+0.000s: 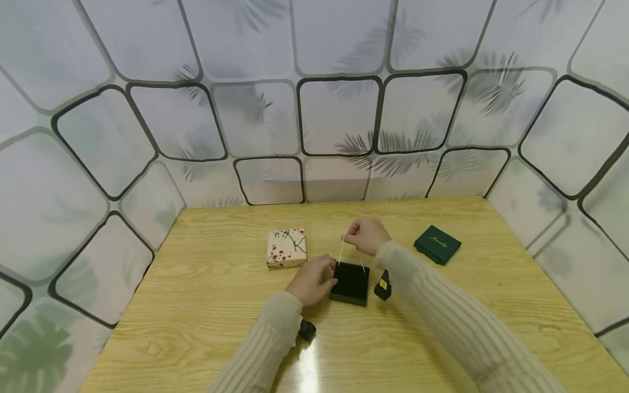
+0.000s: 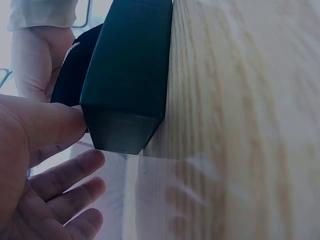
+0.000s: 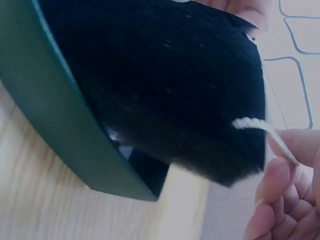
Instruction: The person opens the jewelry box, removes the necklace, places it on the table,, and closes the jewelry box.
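Note:
A dark green jewelry box (image 3: 65,115) stands uncovered on the table. Its black velvet pad (image 3: 165,75) is tilted, with one end raised out of the box. White cord (image 3: 255,125) runs from two points on the pad, and my right hand (image 1: 368,234) pinches it between thumb and fingers above the far edge. My left hand (image 1: 313,281) grips the left side of the box, thumb and index finger at its corner. In the left wrist view the other fingers (image 2: 75,200) spread loosely beside the box wall (image 2: 127,60).
A cream box with a flower-branch print (image 1: 286,248) lies behind my left hand. To the right rests a dark green lid with gold lettering (image 1: 437,244). Patterned cloth (image 1: 339,117) hangs behind the wooden table (image 1: 206,284). Both wrists carry small black cameras.

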`<move>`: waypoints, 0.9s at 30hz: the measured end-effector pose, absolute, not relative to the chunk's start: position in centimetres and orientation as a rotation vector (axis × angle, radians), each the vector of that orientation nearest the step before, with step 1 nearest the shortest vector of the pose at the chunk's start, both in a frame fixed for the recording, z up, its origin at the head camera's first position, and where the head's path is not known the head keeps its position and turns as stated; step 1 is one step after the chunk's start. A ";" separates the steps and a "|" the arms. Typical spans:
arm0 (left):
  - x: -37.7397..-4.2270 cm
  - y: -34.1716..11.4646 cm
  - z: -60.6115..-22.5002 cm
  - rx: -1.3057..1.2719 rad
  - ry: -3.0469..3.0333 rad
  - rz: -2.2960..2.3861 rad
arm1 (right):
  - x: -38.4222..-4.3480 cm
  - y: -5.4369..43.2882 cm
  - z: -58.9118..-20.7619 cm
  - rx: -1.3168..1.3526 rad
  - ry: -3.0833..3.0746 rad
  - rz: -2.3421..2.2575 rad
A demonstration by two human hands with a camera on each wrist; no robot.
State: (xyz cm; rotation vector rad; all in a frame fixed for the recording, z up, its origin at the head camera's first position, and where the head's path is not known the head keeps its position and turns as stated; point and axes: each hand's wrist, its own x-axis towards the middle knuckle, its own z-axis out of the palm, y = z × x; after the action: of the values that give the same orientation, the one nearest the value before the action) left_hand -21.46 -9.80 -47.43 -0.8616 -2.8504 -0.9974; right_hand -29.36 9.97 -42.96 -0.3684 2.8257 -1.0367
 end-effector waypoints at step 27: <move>-21.3 -9.6 -47.6 -0.830 -2.904 -1.015 | -29.1 15.4 -43.1 -0.221 2.507 -1.475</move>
State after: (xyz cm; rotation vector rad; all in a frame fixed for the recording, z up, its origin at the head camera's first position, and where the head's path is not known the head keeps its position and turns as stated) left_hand -21.34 -9.60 -47.56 -0.8301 -2.9044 -1.0152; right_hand -29.06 15.45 -43.15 -0.2206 2.5070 -1.4754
